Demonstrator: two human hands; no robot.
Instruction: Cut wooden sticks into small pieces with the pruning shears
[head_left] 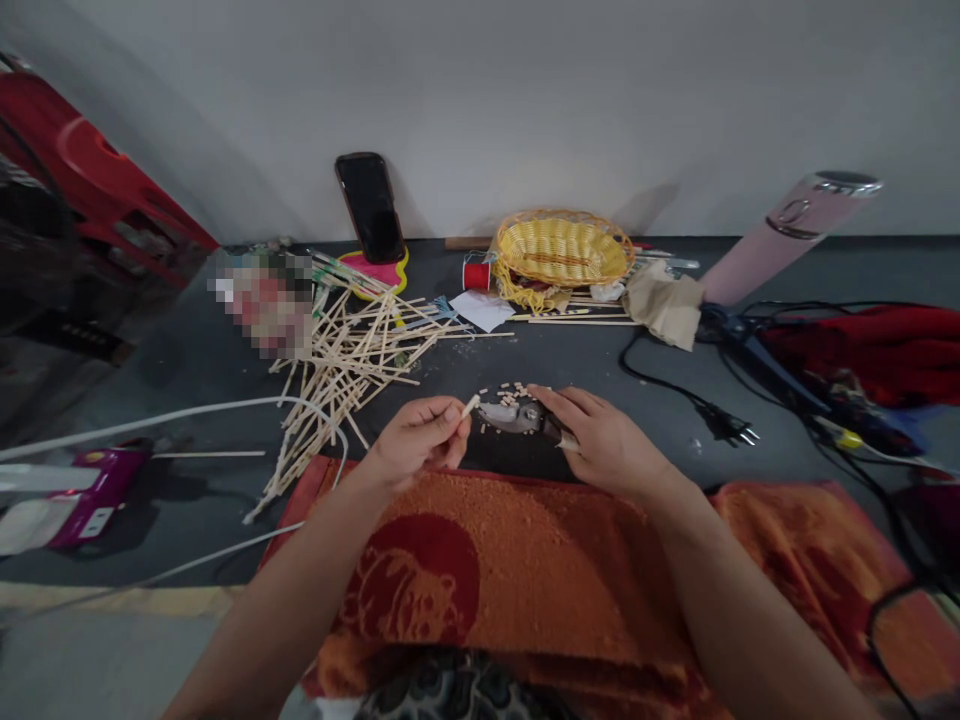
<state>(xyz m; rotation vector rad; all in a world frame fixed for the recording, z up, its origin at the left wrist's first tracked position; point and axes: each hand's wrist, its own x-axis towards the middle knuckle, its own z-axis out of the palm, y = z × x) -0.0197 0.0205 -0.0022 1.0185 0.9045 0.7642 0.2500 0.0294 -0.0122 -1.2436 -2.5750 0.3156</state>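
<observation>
Between the thumb and fingers of my left hand (416,436) is a thin wooden stick (471,405), its pale end poking out toward the right. My right hand (604,436) is wrapped round the handles of a pair of pruning shears (513,416), whose metal jaws point left, close to the stick's end. Several short cut stick pieces (514,394) lie on the dark table just behind the blades. A loose heap of long wooden sticks (349,350) spreads out to the left of my hands. Under my forearms lies an orange towel (555,540).
A purple glue gun (112,492) with a white cord sits at left. Along the wall stand a phone (370,208), a red thread spool (476,276), a yellow woven basket (566,252) and a pink flask (787,242). Crumpled brown paper (666,303) and a black plug (726,424) lie right.
</observation>
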